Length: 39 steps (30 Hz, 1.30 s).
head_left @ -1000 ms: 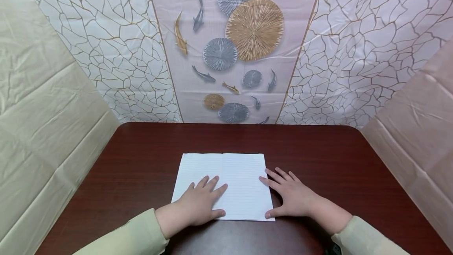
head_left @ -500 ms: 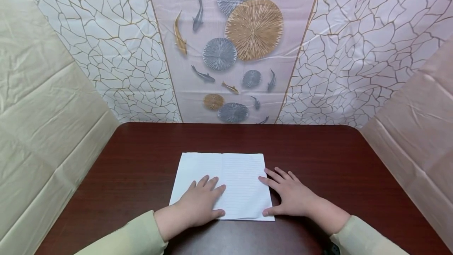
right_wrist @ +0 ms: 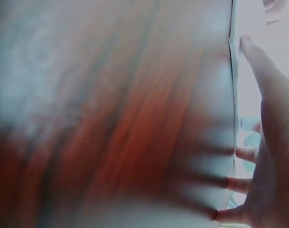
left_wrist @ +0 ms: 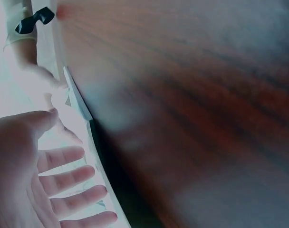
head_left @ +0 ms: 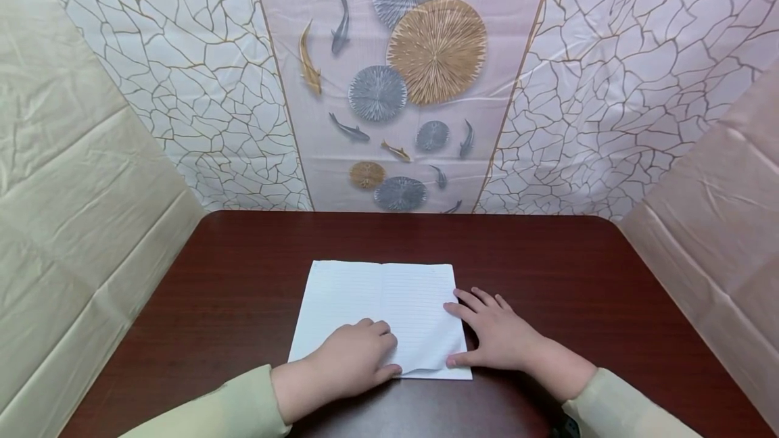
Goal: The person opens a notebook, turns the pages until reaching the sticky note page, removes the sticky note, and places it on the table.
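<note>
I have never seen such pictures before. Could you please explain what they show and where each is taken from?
There is no machine: these are a person's left hand and right hand. The wide picture is taken from the head, looking forward and down; the other two from the left and right wrists. On the dark red table lies lined paper with a crease down its middle. The left hand is over its near side; the right hand touches its right edge. Neither clearly grips it.
</note>
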Motion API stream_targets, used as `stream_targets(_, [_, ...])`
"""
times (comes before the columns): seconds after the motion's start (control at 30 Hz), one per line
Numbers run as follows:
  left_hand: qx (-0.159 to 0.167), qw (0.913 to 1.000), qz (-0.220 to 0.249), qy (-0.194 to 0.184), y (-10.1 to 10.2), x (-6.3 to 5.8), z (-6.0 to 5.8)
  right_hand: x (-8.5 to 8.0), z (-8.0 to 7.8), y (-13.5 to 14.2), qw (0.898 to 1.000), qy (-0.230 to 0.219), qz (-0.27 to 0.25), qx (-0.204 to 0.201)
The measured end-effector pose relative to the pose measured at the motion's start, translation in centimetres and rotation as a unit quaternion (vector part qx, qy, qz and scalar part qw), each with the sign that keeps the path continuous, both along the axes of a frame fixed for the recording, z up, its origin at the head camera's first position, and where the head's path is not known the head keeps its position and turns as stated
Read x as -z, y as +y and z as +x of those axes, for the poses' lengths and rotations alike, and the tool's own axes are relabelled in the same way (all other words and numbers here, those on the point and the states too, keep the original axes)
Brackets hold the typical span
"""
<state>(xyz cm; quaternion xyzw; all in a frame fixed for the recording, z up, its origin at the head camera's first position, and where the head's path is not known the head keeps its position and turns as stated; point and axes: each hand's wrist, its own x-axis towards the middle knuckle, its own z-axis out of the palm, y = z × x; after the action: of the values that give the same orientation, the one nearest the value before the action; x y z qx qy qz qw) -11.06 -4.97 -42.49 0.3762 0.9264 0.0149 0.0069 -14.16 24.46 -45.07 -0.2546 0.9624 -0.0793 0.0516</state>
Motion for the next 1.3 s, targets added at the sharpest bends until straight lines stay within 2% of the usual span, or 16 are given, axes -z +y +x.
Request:
stream_targets(0.2, [0.031,0.9984,-0.015,0.046,0.5,-0.2,0.2,0.0,-0.1,-0.2,1.0,0.003,0.004,0.007])
stream_targets(0.43, [0.075,0.9897,-0.027,0.119,1.1,-0.1,-0.1,0.1,-0.1,-0.3,1.0,0.011,0.001,0.01])
stream_targets(0.67, [0.109,0.9826,-0.022,0.149,1.7,0.0,-0.3,0.1,-0.1,-0.4,1.0,0.008,0.0,0.013])
stream_targets(0.87, [0.112,0.9819,-0.017,0.152,2.1,0.1,-0.2,0.0,-0.2,-0.4,1.0,0.001,0.004,0.015])
stream_targets(1.07, [0.098,0.9835,-0.009,0.151,2.9,0.3,-0.2,0.0,-0.3,-0.4,1.0,0.006,0.007,0.012])
stream_targets(1.3, [0.086,0.9818,-0.011,0.169,3.6,0.3,-0.1,0.1,-0.2,-0.3,1.0,0.012,0.01,0.009])
